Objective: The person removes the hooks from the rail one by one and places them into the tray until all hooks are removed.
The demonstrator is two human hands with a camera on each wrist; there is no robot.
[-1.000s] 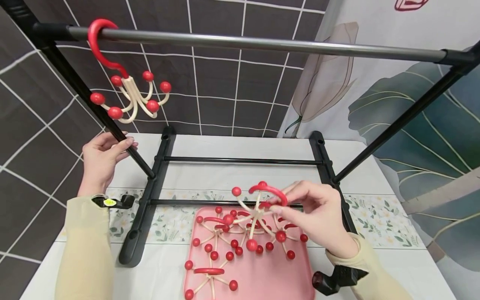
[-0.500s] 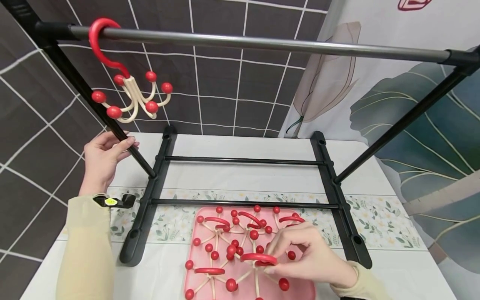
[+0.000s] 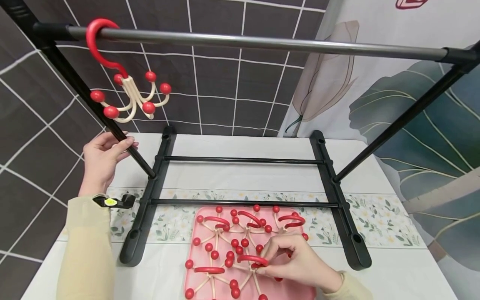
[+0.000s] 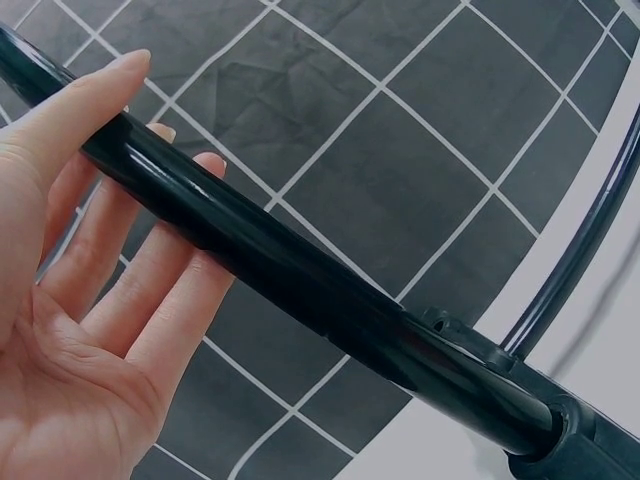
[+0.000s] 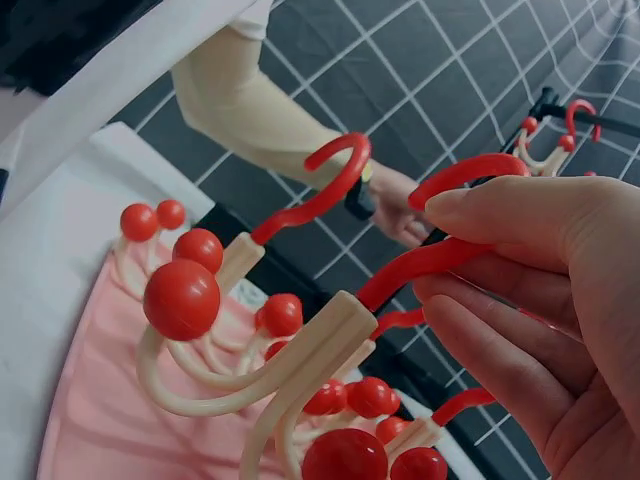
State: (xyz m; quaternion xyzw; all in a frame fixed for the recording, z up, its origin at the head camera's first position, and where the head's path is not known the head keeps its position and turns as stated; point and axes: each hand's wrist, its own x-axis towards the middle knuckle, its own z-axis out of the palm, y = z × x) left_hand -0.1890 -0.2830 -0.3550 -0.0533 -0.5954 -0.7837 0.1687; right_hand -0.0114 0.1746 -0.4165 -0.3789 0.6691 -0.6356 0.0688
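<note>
My left hand [image 3: 100,162] holds the slanted black post [image 3: 139,159] of a clothes rack near its foot. In the left wrist view, the thumb crosses one side of the post and the fingers lie on the other. My right hand [image 3: 296,260] pinches the red hook of a cream multi-arm hanger [image 5: 320,345] with red ball tips. That hanger is low over the pink tray [image 3: 296,289], hook upward, arms spread among other hangers. My fingers cover part of its hook. A matching hanger [image 3: 129,89] hangs from the rack's top bar [image 3: 240,40] at the left end.
Several similar hangers, such as the front-left hanger [image 3: 209,271], sit in the tray with hooks up. The rack's lower crossbar [image 3: 240,203] runs just behind the tray, between two black feet [image 3: 135,246]. Dark tiled cloth and a leaf-print curtain [image 3: 423,116] stand behind.
My right hand has brought the hanger from above the back of the tray down and forward, then slightly left among the others. The left hand stays on the post.
</note>
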